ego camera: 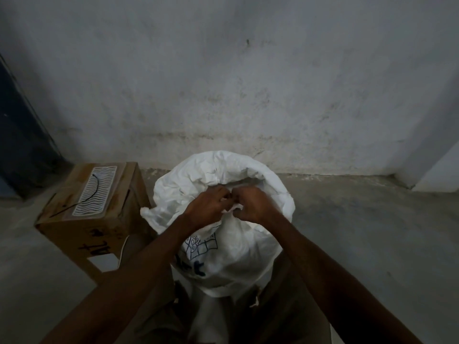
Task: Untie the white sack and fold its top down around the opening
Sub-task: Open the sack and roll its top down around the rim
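The white sack (223, 244) stands on the floor in front of the person. The left hand (207, 207) and right hand (253, 204), fingers curled, pinch its bunched top together.

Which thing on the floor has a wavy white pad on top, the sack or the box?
The cardboard box beside the white sack does. A white wavy-lined pad lies on its top, while the sack is crumpled with blue printing.

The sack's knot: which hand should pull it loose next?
Probably the right hand: it pinches the white bunched bit at the neck of the white sack. The left hand grips beside it, steadying. It's close; both touch.
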{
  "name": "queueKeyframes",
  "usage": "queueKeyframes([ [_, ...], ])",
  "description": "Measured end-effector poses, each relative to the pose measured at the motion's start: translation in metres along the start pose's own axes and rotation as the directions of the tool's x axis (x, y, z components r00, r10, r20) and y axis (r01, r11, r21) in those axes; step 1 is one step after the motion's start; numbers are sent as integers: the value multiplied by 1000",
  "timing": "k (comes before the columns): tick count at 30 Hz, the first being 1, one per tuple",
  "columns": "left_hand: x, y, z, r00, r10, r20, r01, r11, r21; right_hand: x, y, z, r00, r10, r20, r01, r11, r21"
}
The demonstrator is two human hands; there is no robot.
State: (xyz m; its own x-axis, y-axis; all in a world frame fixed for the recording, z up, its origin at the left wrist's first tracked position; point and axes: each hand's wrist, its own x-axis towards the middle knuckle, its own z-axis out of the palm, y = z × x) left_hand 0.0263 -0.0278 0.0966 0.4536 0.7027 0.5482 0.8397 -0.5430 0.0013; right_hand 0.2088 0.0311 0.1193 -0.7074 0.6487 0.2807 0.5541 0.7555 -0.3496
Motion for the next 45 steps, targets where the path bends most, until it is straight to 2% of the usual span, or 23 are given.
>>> queueKeyframes([
  [1, -5, -3, -1, 987, -150, 60, 157, 980, -121, -1, 2, 2, 1000, -10, -25, 10, 1000, -15],
  [3, -17, -12, -4, 902, -391, 183, 427, 870, -248, -2, 6, 2, 998, -12, -67, 11, 1000, -21],
  [5, -31, -23, -5, 819, -493, 295, 567, 772, -286, -2, 8, 0, 996, -16, -88, 11, 998, -59],
  [6, -36, -26, -7, 800, -489, 348, 590, 747, -306, -3, 7, 0, 996, -24, -84, 16, 996, -91],
  [7, -39, -28, -7, 799, -472, 374, 587, 749, -309, -3, 6, 2, 996, -34, -81, 23, 992, -125],
  [9, -38, -27, -7, 841, -434, 324, 522, 807, -275, -4, 2, 7, 993, -33, -110, 15, 987, -162],
  [12, -28, -26, -15, 917, -374, 142, 389, 916, -100, -2, 0, 7, 981, 29, -193, -56, 989, -136],
  [15, -27, -31, -30, 980, -197, 4, 196, 975, 105, 6, -4, 12, 998, 5, -60, -5, 1000, -10],
  [16, -29, -32, -32, 992, -128, -13, 129, 976, 173, 8, -10, 15, 1000, -12, -10, 13, 998, 58],
  [18, -36, -34, -26, 998, -5, -59, 20, 967, 254, 14, -22, 26, 1000, -21, -2, 21, 986, 164],
  [20, -42, -36, -19, 993, 88, -83, -63, 961, 268, 20, -33, 35, 999, 24, -34, -17, 982, 190],
  [22, -48, -40, -17, 990, 136, -28, -127, 968, 215, 25, -41, 40, 998, 49, -35, -41, 978, 203],
  [23, -50, -44, -18, 993, 120, 18, -122, 983, 137, 28, -41, 44, 998, 54, -30, -46, 974, 220],
  [25, -54, -47, -25, 995, -1, 103, 11, 995, -98, 33, -38, 48, 998, 43, -39, -33, 976, 214],
  [28, -53, -42, -32, 959, -240, 152, 279, 896, -344, 36, -32, 54, 999, 14, -38, -8, 991, 133],
  [30, -51, -49, -33, 929, -335, 154, 369, 861, -351, 32, -32, 57, 1000, 0, -16, 1, 999, 38],
  [32, -51, -61, -33, 892, -356, 278, 418, 884, -210, 23, -33, 61, 998, -50, -33, 49, 998, -37],
  [34, -51, -67, -33, 832, -344, 436, 429, 897, -111, 12, -32, 66, 985, -162, -54, 153, 979, -133],
  [36, -52, -63, -32, 834, -343, 432, 409, 910, -68, 6, -31, 71, 972, -224, -66, 213, 966, -147],
  [39, -50, -60, -30, 891, -307, 335, 290, 952, 100, 9, -36, 68, 992, -106, -72, 113, 990, 88],
  [42, -54, -59, -25, 946, -180, 271, 151, 981, 125, 20, -33, 71, 997, 49, -56, -37, 981, 189],
  [45, -65, -55, -17, 978, 28, 209, -69, 978, 196, 29, -31, 71, 989, 118, 90, -133, 974, 185],
])
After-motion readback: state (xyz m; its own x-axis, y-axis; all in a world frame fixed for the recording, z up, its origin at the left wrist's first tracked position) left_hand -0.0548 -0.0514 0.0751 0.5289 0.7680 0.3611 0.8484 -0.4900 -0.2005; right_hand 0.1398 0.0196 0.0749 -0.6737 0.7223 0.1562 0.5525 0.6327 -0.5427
